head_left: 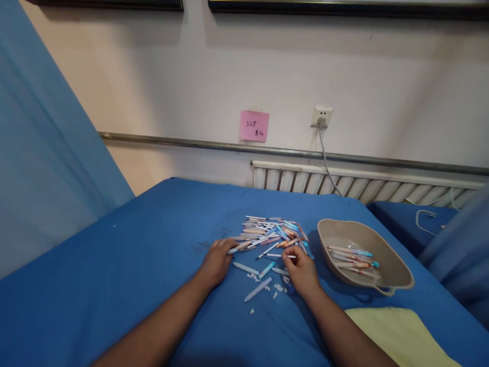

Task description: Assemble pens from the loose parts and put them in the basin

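Between the thumb and fingers of my right hand [301,269] is a thin white pen refill [273,255], its dark tip pointing left. My left hand [217,261] is closed around a pen [233,251] with a pale blue end at the left edge of the pile; its fingertips are partly hidden. Just beyond both hands lies a heap of pen parts and refills [267,232]. Nearer to me are a pale blue pen barrel [257,289], another pale barrel [245,268] and a turquoise-ended piece [266,269]. Several small white bits [278,288] lie scattered around them.
To the right stands a beige plastic basin [397,265] with several pens [353,260] in it. A yellow cloth [397,331] lies in front of it. Blue fabric covers the table [153,229]. Behind are a radiator [298,179] and a socket with a plugged-in cord [322,117].
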`<state>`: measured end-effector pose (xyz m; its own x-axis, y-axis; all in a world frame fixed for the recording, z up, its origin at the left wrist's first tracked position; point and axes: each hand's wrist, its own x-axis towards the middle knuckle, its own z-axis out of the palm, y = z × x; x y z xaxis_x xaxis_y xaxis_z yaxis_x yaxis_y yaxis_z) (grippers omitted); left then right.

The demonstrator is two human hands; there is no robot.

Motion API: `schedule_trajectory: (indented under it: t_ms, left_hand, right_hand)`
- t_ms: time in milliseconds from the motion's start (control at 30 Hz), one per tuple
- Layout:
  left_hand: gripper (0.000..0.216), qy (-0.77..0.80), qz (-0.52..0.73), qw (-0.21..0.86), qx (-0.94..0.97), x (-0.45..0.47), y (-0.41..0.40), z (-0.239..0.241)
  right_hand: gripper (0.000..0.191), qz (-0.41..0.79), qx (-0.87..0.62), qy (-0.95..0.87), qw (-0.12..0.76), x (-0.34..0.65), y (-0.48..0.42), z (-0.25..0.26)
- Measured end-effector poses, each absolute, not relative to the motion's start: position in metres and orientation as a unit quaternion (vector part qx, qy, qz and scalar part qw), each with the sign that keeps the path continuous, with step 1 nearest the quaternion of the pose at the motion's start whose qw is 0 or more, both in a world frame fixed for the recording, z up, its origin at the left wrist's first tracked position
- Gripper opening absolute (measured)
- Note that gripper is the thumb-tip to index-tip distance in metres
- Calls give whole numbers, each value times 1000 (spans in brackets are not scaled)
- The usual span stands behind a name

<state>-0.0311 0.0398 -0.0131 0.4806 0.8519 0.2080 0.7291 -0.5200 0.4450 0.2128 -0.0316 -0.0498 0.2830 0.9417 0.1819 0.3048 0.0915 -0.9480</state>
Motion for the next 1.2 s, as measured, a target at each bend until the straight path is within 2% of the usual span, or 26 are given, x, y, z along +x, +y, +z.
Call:
schedule_trajectory:
  t_ms: [233, 367, 500, 633, 833, 967, 1067, 1200]
  left_hand:
    - [29, 480, 249, 190, 819, -40, 38, -13]
    - [27, 476, 268, 199, 814, -44, 40, -11]
    - [29, 484, 291, 234, 791, -47, 43, -12]
    - [33, 496, 282, 262, 778, -45, 42, -10]
    - [27, 484, 170, 179, 840, -40, 33, -4]
    - [19, 472, 153, 170, 851, -39, 32, -5]
    - [20, 464, 154, 175, 854, -38, 33, -5]
    - [19, 451, 158, 185, 859, -36, 34, -5]
  right_hand:
    - [10, 112, -589, -684, 415, 204, -45, -35]
    - [15, 99, -511, -776, 357, 184, -64, -20]
    - [12, 98, -497, -806, 306, 172, -69, -18]
    - [8, 96, -516, -795, 305, 173, -65, -23]
    - [12, 85, -540, -767, 337, 173, -64, -29]
    - [15, 53, -569, -746, 343, 177, -51, -30]
    - [21, 24, -596, -751, 285, 180, -30, -24]
    - [28, -25, -612, -777, 144, 179, 2, -6]
